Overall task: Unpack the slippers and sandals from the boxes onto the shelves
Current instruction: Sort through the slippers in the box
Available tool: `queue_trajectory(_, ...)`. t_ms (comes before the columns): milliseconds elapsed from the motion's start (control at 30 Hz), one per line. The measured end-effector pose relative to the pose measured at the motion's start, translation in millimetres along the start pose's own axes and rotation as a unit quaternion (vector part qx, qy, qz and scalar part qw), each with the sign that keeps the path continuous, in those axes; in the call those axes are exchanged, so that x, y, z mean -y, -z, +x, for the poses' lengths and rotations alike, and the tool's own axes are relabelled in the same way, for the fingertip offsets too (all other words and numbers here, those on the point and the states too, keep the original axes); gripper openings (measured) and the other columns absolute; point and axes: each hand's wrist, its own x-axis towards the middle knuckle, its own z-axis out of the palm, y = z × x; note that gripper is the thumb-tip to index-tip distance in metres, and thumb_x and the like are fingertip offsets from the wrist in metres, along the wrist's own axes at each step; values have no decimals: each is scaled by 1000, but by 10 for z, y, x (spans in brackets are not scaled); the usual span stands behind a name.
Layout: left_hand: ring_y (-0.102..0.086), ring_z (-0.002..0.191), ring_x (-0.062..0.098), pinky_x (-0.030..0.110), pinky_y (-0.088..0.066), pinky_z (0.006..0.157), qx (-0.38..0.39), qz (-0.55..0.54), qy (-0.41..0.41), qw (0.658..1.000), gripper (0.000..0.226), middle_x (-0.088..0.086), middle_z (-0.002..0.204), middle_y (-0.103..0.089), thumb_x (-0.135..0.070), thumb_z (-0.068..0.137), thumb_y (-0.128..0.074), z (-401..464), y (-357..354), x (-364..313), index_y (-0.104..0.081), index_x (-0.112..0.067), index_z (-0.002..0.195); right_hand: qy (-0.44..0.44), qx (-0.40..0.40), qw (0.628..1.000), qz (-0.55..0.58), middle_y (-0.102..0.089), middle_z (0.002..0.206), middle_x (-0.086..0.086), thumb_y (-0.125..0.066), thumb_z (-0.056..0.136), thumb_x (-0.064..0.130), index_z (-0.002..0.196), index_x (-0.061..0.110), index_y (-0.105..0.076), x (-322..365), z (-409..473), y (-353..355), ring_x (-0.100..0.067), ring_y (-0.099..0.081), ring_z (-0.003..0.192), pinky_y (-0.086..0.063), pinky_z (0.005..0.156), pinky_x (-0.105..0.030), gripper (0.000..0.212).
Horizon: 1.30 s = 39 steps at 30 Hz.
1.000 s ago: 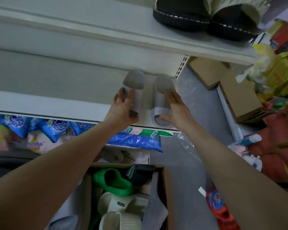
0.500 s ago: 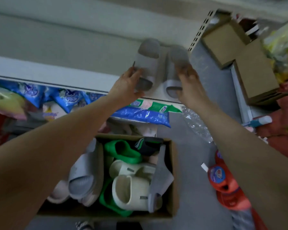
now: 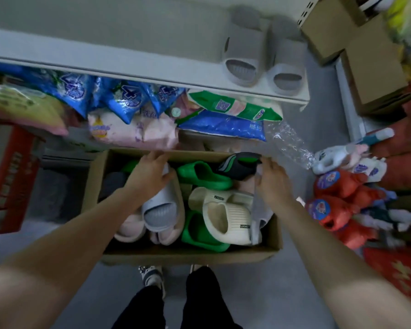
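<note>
Grey slippers (image 3: 262,52), toes toward shelf back.

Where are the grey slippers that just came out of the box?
In the head view, the grey slippers sit side by side at the right end of the white shelf, above the cardboard box and left of the brown cartons.

Head-worn view, steeply downward over box (image 3: 188,255)

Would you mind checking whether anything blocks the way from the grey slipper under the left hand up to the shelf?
Nothing visible does. The left hand rests on the grey slipper, which lies on top in the cardboard box; the shelf left of the shelved grey pair is bare.
</note>
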Motion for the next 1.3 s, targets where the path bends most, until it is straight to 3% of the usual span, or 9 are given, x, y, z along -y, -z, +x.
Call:
queue_trajectory(133,-45,124,37,42,-38,101,149,42,49,987,60,18,141,-44,-35,94,-56,-230,-315,328,-37,-7,144,-121,124,980,-94,-56,126,-23,-44,100,26,132,5,-44,-252,-246,-351,-39,-47,120,-40,98,-39,38)
queue_trajectory(233,-43,126,39,44,-39,100,156,32,56,986,68,17,146,-36,-32,93,-57,-287,-423,415,-26,-9,149,-140,101,981,-89,-50,130,-24,-49,98,18,134,3,-45,-278,-312,-463,-42,-46,121,-39,99,-42,39)
queue_trajectory(333,-47,118,37,44,-42,96,138,43,41,989,54,17,137,-43,-25,95,-55,-257,-414,448,-37,-16,145,-149,81,985,-19,-52,128,-26,-52,97,17,138,7,-49,-167,-255,-368,-45,-49,119,-41,99,-45,42)
queue_trajectory(600,-55,108,35,37,-43,90,144,-24,-61,987,32,17,123,-54,-13,97,-51,-492,-172,441,-60,-13,128,-32,29,998,37,-61,124,-16,-53,98,24,132,16,-59,879,-498,-26,-35,-59,111,-45,91,-39,36)
queue_trajectory(800,-58,105,37,46,-48,91,94,-63,-100,989,29,18,121,-56,-14,95,-55,-655,-58,503,-64,-10,123,102,97,988,54,-59,121,-17,-53,97,17,128,11,-62,1418,-669,-420,-37,-56,111,-45,88,-42,33)
queue_trajectory(900,-56,108,35,40,-47,92,106,-55,-112,986,31,17,122,-57,-12,94,-57,-725,-180,527,-64,-13,124,123,145,982,13,-56,132,-14,-50,99,26,134,13,-58,1364,-676,-630,-33,-46,123,-34,102,-38,38)
queue_trajectory(1033,-50,115,38,44,-44,98,90,-60,-43,993,47,20,130,-48,-5,88,-61,-860,-364,635,-55,-13,134,67,187,974,109,-34,153,-8,-44,103,37,149,20,-38,1154,-691,-609,-28,-26,142,-22,116,-40,50)
queue_trajectory(1200,-56,102,38,42,-49,85,-21,-74,31,997,45,20,123,-48,-3,83,-66,-1186,-475,497,-54,-6,126,1,188,964,189,-37,142,-8,-55,97,45,141,28,-42,828,-766,-578,-26,-44,124,-38,98,-33,49)
queue_trajectory(1300,-59,94,34,40,-47,78,15,-83,123,989,35,16,115,-55,-15,89,-63,-1401,-580,395,-53,-9,122,-48,183,960,209,-40,141,-11,-63,90,49,143,32,-37,809,-748,-642,-30,-48,122,-43,100,-38,61)
